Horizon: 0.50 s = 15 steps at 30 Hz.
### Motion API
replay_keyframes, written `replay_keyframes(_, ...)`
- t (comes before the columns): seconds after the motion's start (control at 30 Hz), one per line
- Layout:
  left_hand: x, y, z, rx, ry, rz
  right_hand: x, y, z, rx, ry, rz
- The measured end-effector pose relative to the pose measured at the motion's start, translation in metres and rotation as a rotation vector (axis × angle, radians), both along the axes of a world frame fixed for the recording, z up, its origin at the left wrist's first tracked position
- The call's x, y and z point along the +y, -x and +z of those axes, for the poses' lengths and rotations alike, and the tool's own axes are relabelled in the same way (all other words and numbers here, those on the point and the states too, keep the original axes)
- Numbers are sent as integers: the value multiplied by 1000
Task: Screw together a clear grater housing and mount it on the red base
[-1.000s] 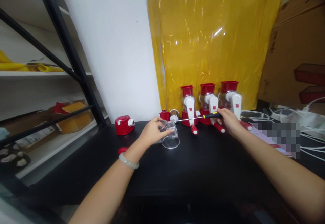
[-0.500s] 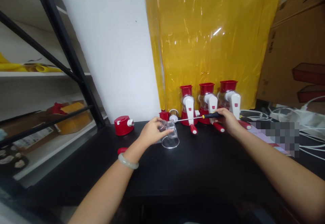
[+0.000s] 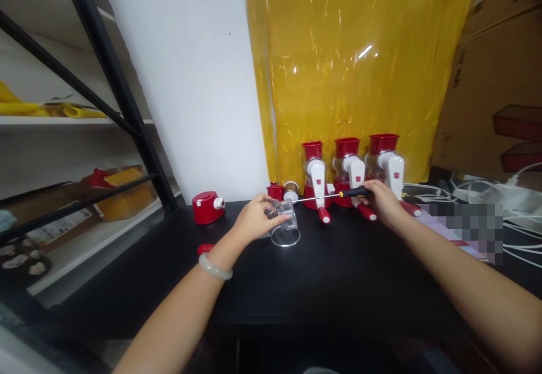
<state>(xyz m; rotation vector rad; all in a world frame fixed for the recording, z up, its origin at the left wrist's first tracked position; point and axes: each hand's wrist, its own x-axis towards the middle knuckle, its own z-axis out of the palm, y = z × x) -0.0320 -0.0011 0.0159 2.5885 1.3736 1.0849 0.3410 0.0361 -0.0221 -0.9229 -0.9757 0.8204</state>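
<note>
Screwdriver (image 3: 342,194) lay nearly level, just right of centre

The left forearm (image 3: 182,306) rose from the bottom edge, slanting up and to the right, with a pale bracelet (image 3: 215,268) near the wrist. The left hand (image 3: 256,220) reached the middle of the frame, its grip clamped on a clear plastic part (image 3: 291,225) there; the thumb pointed right across it, and the fingers curled over its upper left side.

The right forearm (image 3: 457,275) came from the lower right corner, slanting up and to the left. The right hand (image 3: 383,199) had its grip closed around the end of the black-and-yellow handle, and the shaft pointed left, dipping slightly. Its tip was at the clear part's upper edge; whether they touched could not be told.

The black tabletop (image 3: 339,283) spread below. Three red-and-white grinders (image 3: 315,173) stood upright right of centre, behind the shaft, and a red base (image 3: 207,207) sat left of centre.
</note>
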Motion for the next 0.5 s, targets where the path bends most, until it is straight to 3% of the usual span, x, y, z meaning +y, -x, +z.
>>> replay_keyframes(0.27, -2, -1, 1, -4, 27, 7, -1, 0, 0, -58, 38, -45)
replay_keyframes(0.5, -3, -1, 3, -14, 30, 9, -8, -2, 1, -297, 88, -113)
